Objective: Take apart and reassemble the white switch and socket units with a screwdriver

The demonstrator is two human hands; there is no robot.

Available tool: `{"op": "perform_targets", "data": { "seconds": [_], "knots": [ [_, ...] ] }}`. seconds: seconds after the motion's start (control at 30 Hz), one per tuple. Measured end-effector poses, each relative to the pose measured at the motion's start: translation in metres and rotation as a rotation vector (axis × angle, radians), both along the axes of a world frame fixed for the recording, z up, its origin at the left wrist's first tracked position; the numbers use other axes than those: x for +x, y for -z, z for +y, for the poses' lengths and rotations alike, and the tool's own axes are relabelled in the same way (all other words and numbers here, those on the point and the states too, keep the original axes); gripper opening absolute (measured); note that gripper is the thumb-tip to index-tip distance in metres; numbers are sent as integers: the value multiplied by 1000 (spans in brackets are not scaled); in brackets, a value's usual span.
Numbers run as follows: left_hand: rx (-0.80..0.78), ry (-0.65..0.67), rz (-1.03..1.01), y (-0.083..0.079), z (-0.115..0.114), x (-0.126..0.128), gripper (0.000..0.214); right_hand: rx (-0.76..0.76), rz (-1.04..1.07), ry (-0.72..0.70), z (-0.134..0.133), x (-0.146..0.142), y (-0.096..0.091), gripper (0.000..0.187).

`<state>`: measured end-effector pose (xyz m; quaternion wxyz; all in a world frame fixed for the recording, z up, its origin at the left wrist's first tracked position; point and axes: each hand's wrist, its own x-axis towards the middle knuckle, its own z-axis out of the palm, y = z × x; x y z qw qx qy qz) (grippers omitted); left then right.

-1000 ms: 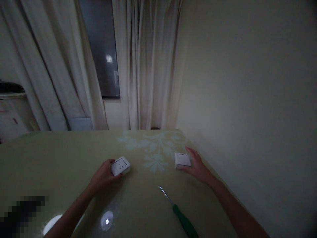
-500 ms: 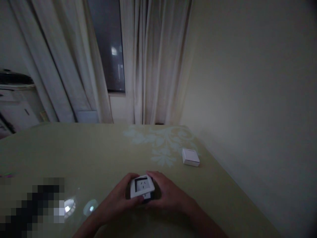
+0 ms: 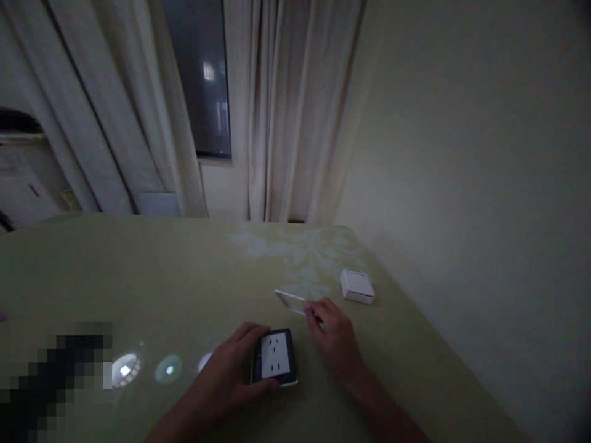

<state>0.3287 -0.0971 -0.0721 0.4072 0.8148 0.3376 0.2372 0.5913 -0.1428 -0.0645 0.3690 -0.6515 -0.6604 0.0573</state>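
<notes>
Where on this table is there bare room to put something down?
Bare tabletop spans the far left, from the curtains to the left hand. A smaller patch lies between the switch and the right hand. It is crowded around the socket and cover plate.

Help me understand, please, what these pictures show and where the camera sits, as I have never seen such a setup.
There is no machine here: the camera is worn on a person's head and looks forward and down at that person's own bare hands. The left hand grips a wall socket, face up, on the yellow-green table. The right hand pinches a thin white frame by one end, just beyond the socket. A white switch lies farther off, near the wall. Behind the table hang curtains around a dark window. The room is dim.
</notes>
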Motion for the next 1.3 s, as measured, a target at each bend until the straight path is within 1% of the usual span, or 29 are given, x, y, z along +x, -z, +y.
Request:
{"op": "perform_targets", "data": {
  "seconds": [0.03, 0.17, 0.23, 0.33, 0.4, 0.47, 0.5, 0.53, 0.57, 0.63, 0.67, 0.7, 0.73, 0.87, 1.0, 1.07, 1.17, 1.23, 1.3],
  "knots": [
    [14, 13, 31, -2, -1, 1, 65, -12, -32, 14, 0, 2, 1, 24],
    [47, 39, 78, -6, -4, 1, 67, -77, -122, 32, 0, -1, 5, 38],
    [66, 52, 92, -7, -5, -1, 70, -108, -131, 21, 0, -5, 4, 45],
    [112, 74, 108, -8, -7, -2, 66, -151, -108, -12, -2, -8, 0, 52],
    [157, 85, 108, -9, -8, -3, 62, -171, -83, -36, -5, -8, -5, 49],
    [210, 88, 104, -9, -9, -3, 61, -196, -24, -69, -11, -9, -12, 37],
    [237, 92, 101, -9, -9, -3, 61, -219, 29, -105, -14, -9, -16, 32],
    [263, 99, 96, -8, -10, -3, 62, -250, 91, -154, -17, -10, -20, 31],
    [289, 107, 88, -8, -10, -3, 61, -289, 154, -215, -19, -11, -24, 39],
    [348, 120, 70, -7, -9, -5, 60, -374, 231, -339, -24, -12, -30, 72],
    [386, 122, 62, -6, -8, -5, 60, -409, 230, -387, -25, -13, -32, 85],
    [429, 122, 57, -6, -8, -6, 59, -434, 217, -419, -26, -13, -34, 93],
    [476, 122, 56, -6, -7, -6, 59, -448, 204, -439, -27, -13, -35, 95],
    [651, 131, 56, -6, -7, -7, 50, -427, 176, -457, -27, -12, -35, 90],
    [810, 83, 45, -8, -9, -5, 31, -345, 149, -475, -28, -11, -35, 70],
    [886, 71, 27, -8, -9, -4, 25, -306, 134, -492, -28, -10, -35, 64],
    [1004, 73, -18, -9, -6, -2, 28, -247, 96, -530, -27, -8, -30, 61],
    [1050, 72, -44, -9, -4, -1, 30, -214, 72, -560, -26, -7, -24, 48],
    [1053, 56, -61, -9, -3, -1, 30, -162, 62, -576, -24, -7, -17, 32]
  ]
}}
